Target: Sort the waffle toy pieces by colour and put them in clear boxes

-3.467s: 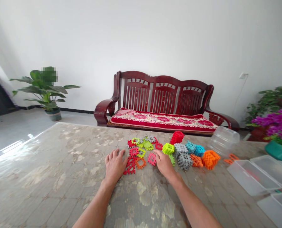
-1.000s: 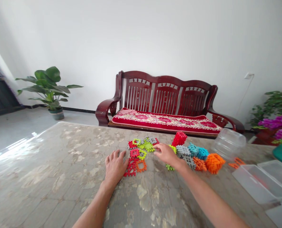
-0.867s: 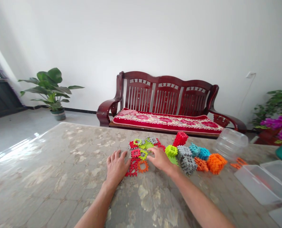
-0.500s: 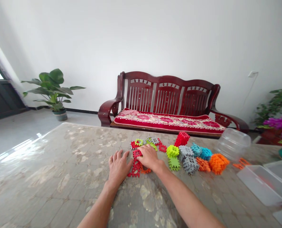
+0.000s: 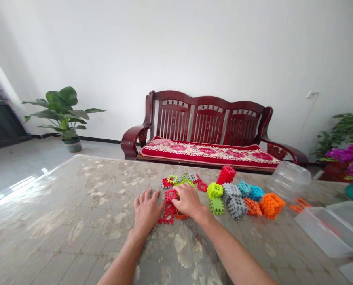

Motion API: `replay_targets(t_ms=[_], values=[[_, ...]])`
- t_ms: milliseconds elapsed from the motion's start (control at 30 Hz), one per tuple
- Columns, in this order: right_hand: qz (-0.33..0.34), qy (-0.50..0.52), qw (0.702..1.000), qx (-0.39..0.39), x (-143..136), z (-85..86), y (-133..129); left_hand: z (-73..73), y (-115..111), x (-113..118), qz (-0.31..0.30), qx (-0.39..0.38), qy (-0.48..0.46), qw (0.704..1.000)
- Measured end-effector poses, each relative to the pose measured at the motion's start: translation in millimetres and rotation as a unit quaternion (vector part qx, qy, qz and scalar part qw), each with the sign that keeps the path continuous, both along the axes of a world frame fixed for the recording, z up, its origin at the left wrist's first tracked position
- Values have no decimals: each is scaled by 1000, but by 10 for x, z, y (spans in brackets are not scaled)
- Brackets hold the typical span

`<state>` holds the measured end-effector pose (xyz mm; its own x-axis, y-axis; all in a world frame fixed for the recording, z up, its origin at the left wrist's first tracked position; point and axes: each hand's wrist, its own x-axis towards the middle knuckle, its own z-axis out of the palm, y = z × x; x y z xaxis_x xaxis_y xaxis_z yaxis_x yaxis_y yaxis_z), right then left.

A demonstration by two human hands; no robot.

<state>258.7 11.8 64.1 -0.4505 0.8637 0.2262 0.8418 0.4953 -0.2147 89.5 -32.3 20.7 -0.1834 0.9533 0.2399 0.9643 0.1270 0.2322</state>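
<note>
My left hand (image 5: pixel 147 209) lies palm down on the table with its fingers spread, just left of the red pieces. Between the thumb and fingers of my right hand (image 5: pixel 188 201) is a red interlocking tile (image 5: pixel 171 195), square with notched edges and an opening in its middle. More red tiles (image 5: pixel 167 215) lie on the cloth between the hands, close to my left thumb. An orange tile (image 5: pixel 181 215) is partly covered by my right hand. Behind the hands lie loose red, lime green (image 5: pixel 173 179) and grey tiles; some are hidden by my right fingers.
To the right stand stacks of tiles: red (image 5: pixel 226 174), lime (image 5: pixel 215 190), grey (image 5: pixel 237 207), blue (image 5: pixel 256 192) and orange (image 5: pixel 272 206). Clear plastic containers (image 5: pixel 321 225) sit at the table's right side. Beyond the table is a wooden bench (image 5: pixel 207 118).
The view has shifted slightly. My right hand, with the red tile, has come a little nearer to me; my left hand stays flat in about the same place.
</note>
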Motion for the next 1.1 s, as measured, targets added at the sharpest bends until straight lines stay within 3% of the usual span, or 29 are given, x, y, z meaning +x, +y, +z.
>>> replay_targets(t_ms=[167,300,433,867,1100], values=[[-82,7,996,29,356,201,223,14,-8,0,-4,-3,-6,1000],[-168,-99,981,26,712,487,500,25,-9,2,-2,-7,-10,1000],[-185,-172,968,3,877,646,666,20,-8,6,1,-6,-10,1000],[-208,-206,954,-71,949,536,797,-4,0,7,5,-3,-9,1000],[-142,-143,978,-53,707,403,478,0,-9,9,4,3,-15,1000]])
